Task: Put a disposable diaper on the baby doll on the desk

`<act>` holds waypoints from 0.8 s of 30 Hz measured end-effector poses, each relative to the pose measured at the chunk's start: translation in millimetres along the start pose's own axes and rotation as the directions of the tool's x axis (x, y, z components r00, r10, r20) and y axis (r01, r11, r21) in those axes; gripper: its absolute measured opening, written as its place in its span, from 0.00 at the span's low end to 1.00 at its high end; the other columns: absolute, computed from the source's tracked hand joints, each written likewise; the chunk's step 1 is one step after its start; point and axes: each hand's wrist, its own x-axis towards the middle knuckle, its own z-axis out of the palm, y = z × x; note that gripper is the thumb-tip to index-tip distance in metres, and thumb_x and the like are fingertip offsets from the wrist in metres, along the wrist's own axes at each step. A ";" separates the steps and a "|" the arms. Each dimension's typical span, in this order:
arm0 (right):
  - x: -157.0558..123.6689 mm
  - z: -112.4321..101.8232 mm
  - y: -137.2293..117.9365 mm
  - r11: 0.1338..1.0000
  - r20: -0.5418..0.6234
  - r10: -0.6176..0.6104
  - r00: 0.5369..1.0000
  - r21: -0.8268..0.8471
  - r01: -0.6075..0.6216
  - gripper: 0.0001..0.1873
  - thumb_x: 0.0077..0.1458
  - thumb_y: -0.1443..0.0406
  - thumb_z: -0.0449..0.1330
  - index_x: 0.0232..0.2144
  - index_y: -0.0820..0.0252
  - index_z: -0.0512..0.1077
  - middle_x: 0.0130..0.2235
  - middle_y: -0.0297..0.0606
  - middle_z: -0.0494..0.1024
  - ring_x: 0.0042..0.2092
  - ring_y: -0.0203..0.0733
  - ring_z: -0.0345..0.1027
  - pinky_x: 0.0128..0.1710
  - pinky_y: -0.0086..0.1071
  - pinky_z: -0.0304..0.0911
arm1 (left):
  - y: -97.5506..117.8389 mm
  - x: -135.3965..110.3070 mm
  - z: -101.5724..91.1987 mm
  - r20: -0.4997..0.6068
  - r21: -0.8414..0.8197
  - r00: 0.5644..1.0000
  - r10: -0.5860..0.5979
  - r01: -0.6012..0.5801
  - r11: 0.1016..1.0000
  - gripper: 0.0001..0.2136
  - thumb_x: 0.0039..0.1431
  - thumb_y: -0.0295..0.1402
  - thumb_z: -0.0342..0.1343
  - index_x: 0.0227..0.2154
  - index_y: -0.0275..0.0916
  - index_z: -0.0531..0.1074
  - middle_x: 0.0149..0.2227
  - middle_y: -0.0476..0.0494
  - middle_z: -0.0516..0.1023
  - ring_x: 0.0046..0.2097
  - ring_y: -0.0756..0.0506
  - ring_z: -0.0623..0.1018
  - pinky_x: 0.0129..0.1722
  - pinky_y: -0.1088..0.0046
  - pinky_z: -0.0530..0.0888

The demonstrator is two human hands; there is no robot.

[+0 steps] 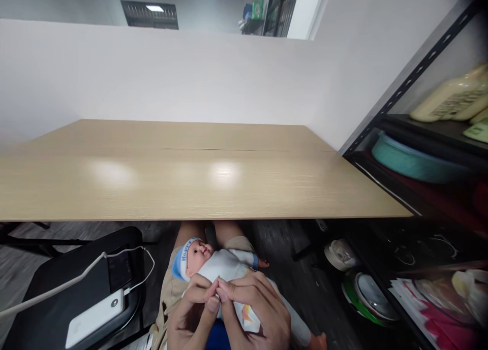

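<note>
A baby doll (pixel 219 261) in white clothing and a blue-and-white cap (pixel 183 261) lies face up across my lap. In front of its body, my left hand (pixel 193 309) and my right hand (pixel 257 307) meet at the fingertips. Thumb and forefinger of each hand are pinched together. Whatever the fingertips hold, if anything, is too small or hidden to make out. The hands cover part of the doll's belly and legs. A white patch with an orange print (pixel 249 317) shows beside my right hand, and something blue (pixel 219 336) appears beneath both hands.
A wooden table (pixel 206 187) stands ahead, its front edge above my knees. On the left, a black chair (pixel 41 294) bears a white power bank (pixel 95 318) with a cable. Dark shelves on the right hold a teal basin (pixel 415 159), bottles (pixel 450 96) and a round lidded container (pixel 375 294).
</note>
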 end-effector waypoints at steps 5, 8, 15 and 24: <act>-2.4 4.8 -0.2 1.000 -0.050 0.026 0.998 0.001 -0.026 0.17 0.61 0.77 0.66 0.44 0.50 0.82 0.35 0.33 0.87 0.32 0.41 0.80 0.37 0.37 0.76 | -4.1 -1.4 1.0 -0.023 0.009 1.000 0.000 0.000 1.000 0.12 0.56 0.46 0.76 0.30 0.44 0.86 0.32 0.47 0.78 0.34 0.48 0.77 0.37 0.77 0.75; -2.4 5.8 0.8 1.000 -0.058 0.014 0.998 -0.009 -0.015 0.17 0.62 0.77 0.66 0.46 0.49 0.82 0.34 0.33 0.87 0.32 0.42 0.81 0.35 0.37 0.76 | -6.9 -1.8 1.2 -0.044 -0.015 0.999 -0.023 0.023 1.000 0.15 0.54 0.48 0.77 0.30 0.43 0.85 0.33 0.46 0.79 0.35 0.47 0.77 0.38 0.76 0.76; -10.2 9.1 6.7 0.992 -0.058 0.111 0.992 0.060 -0.108 0.11 0.66 0.73 0.66 0.44 0.52 0.82 0.35 0.35 0.87 0.34 0.42 0.80 0.38 0.37 0.75 | -14.9 1.2 -2.8 -0.137 -0.087 0.969 -0.204 0.194 0.977 0.20 0.49 0.53 0.78 0.34 0.43 0.86 0.35 0.49 0.78 0.35 0.50 0.76 0.36 0.79 0.76; -8.3 6.4 19.1 0.667 0.246 0.567 0.786 0.423 -0.613 0.17 0.69 0.50 0.66 0.39 0.57 0.82 0.31 0.37 0.85 0.33 0.42 0.80 0.38 0.33 0.79 | -24.0 7.9 -8.8 -0.082 -0.198 0.939 -0.334 0.313 0.929 0.20 0.52 0.53 0.77 0.39 0.43 0.86 0.27 0.51 0.75 0.31 0.50 0.75 0.42 0.74 0.77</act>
